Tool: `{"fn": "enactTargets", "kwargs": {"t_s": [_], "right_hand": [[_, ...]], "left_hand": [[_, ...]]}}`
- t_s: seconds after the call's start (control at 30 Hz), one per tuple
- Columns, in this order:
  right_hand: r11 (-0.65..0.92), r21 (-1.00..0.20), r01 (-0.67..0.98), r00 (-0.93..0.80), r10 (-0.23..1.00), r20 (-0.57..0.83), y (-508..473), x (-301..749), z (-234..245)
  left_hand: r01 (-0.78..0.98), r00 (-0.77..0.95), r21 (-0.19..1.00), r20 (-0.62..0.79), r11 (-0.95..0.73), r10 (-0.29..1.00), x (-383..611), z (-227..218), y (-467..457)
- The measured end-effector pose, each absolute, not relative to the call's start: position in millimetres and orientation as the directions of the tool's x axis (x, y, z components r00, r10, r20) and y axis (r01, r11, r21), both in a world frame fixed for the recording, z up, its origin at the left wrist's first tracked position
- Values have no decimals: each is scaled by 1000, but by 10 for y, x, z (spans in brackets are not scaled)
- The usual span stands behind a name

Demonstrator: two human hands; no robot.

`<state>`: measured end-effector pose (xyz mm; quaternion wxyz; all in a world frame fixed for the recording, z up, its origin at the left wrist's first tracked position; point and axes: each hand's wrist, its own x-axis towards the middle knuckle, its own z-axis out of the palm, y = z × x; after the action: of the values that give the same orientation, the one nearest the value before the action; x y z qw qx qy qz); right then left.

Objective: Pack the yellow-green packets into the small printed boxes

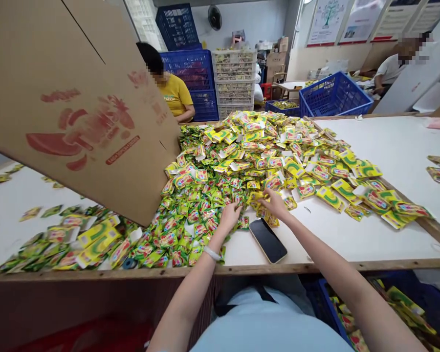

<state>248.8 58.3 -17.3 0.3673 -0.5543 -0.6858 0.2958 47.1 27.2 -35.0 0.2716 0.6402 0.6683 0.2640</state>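
A big heap of small yellow-green sachets covers the middle of the white table. My left hand rests on the near edge of the heap, fingers curled down into the sachets. My right hand lies just to the right of it, fingers bent over a few sachets at the heap's edge. Whether either hand grips a sachet is hidden by the fingers. A black phone lies face up on the table just below my hands.
A large tilted cardboard box looms over the table's left. Blue crates and white baskets stand behind. One person in yellow sits at the far side, another at the back right. A blue crate with sachets sits under the table.
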Motion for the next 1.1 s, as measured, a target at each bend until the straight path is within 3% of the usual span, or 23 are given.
{"fn": "enactTargets", "kwargs": {"t_s": [0.23, 0.4, 0.5, 0.6, 0.7, 0.8, 0.9, 1.0, 1.1], "right_hand": [[75, -986, 151, -320, 947, 23, 454, 2620, -161], [27, -999, 47, -216, 976, 16, 456, 2720, -195], [-62, -994, -95, -188, 981, -44, 388, 2890, -243], [-120, -970, -212, -132, 987, -94, 291, 3112, -309], [-57, -994, -89, 63, 996, -63, 210, 3430, -376], [-23, -986, 167, 133, 991, -1, 146, 3764, -412], [-59, -984, 169, 155, 987, -33, 122, 3998, -372], [-59, -997, 51, 190, 981, -48, 180, 4100, -219], [19, -1000, -12, 204, 979, 16, 320, 4048, 16]], "left_hand": [[384, 92, 923, -60, 20, 994, 690, -230, 127], [90, 145, 989, -131, 119, 981, 1033, -163, 116], [201, 157, 980, -34, 2, 987, 1215, -109, 227], [443, 341, 844, 153, -303, 927, 1429, 20, 527], [623, 451, 580, 280, -524, 847, 1724, 149, 1035], [856, 354, 313, 225, -411, 908, 2025, 183, 1548], [911, 342, 195, 139, -364, 929, 2143, 157, 1810], [846, 361, 345, 191, -407, 913, 2003, 126, 1753], [616, 273, 718, 190, -323, 943, 1761, 96, 1438]]}}
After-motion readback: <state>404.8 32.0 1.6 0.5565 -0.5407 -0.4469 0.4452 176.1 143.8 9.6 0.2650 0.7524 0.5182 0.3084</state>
